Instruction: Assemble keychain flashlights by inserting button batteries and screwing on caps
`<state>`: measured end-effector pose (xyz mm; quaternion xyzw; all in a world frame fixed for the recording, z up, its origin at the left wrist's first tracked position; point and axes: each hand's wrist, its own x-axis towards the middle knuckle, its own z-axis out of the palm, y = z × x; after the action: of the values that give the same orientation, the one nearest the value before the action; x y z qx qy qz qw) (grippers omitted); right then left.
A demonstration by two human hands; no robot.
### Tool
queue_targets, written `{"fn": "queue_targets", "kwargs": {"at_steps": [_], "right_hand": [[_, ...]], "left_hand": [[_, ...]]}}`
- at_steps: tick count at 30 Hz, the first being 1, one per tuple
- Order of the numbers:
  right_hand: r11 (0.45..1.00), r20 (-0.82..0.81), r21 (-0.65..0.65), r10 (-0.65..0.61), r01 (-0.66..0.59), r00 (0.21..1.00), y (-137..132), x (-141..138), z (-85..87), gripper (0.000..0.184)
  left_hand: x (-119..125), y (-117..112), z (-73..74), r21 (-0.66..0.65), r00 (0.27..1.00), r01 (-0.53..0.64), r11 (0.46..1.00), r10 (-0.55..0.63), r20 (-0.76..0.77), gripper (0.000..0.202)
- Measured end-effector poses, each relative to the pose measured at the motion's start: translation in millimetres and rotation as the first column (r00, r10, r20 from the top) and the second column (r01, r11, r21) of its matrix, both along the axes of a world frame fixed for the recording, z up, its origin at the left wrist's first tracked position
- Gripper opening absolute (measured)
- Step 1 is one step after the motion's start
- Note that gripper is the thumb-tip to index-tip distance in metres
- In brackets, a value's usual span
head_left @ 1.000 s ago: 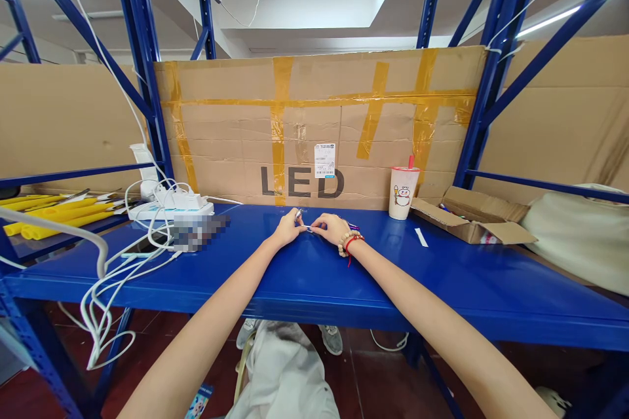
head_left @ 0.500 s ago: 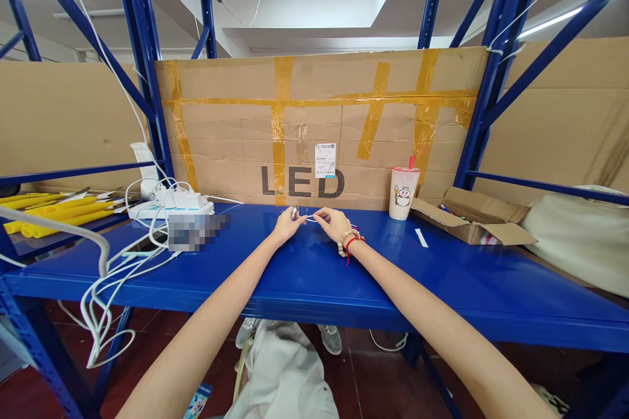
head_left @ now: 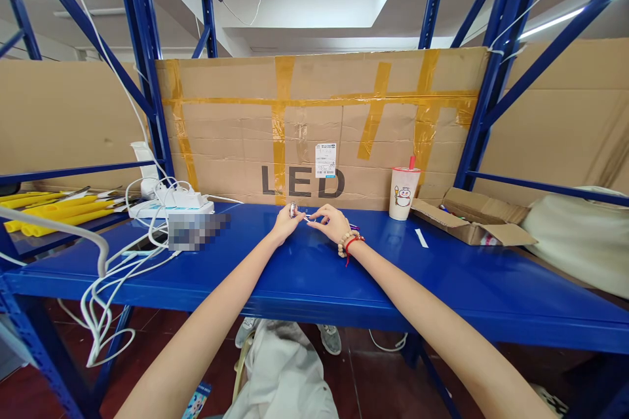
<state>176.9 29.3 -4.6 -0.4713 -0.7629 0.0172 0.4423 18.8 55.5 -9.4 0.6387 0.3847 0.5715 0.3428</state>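
Over the back middle of the blue shelf [head_left: 314, 275], my left hand [head_left: 284, 224] is closed in a pinch around a small shiny silvery piece [head_left: 293, 210], too small to name. My right hand [head_left: 332, 224], with a beaded bracelet and a red cord at the wrist, pinches a thin white piece [head_left: 307, 218] in the narrow gap between the hands. Whether the white piece joins the silvery one I cannot tell. Partly hidden behind my right wrist lies a thin purple pen-like thing [head_left: 354, 227].
A paper cup [head_left: 403, 195] with a red straw stands at the right, near a white strip [head_left: 421, 238] and an opened cardboard box [head_left: 462, 222]. Left are tangled white cables [head_left: 105, 288] and yellow-handled tools [head_left: 69, 215]. A large cardboard sheet [head_left: 236, 137] walls the back.
My left hand has tilted slightly, showing more of the silvery piece. The fingers of my right hand have shifted a little left and spread somewhat around the white piece.
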Motion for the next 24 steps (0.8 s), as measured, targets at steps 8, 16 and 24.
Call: {"fn": "queue_targets", "kwargs": {"at_steps": [8, 16, 24], "right_hand": [[0.998, 0.034, -0.068, 0.018, -0.015, 0.999, -1, 1, 2.1, 0.018], [0.996, -0.128, -0.072, 0.048, -0.057, 0.991, 4, 0, -1.4, 0.010], [0.991, -0.245, -0.062, 0.103, -0.122, 0.964, 7, 3, -4.7, 0.008]], "left_hand": [[0, -5, 2.0, 0.083, 0.998, 0.053, 0.995, -0.049, -0.047, 0.036], [3, -14, 8.6, -0.143, 0.994, 0.099, 0.985, -0.103, -0.020, 0.033], [5, -20, 10.7, -0.243, 0.988, 0.116, 0.963, -0.137, -0.069, 0.033]]}}
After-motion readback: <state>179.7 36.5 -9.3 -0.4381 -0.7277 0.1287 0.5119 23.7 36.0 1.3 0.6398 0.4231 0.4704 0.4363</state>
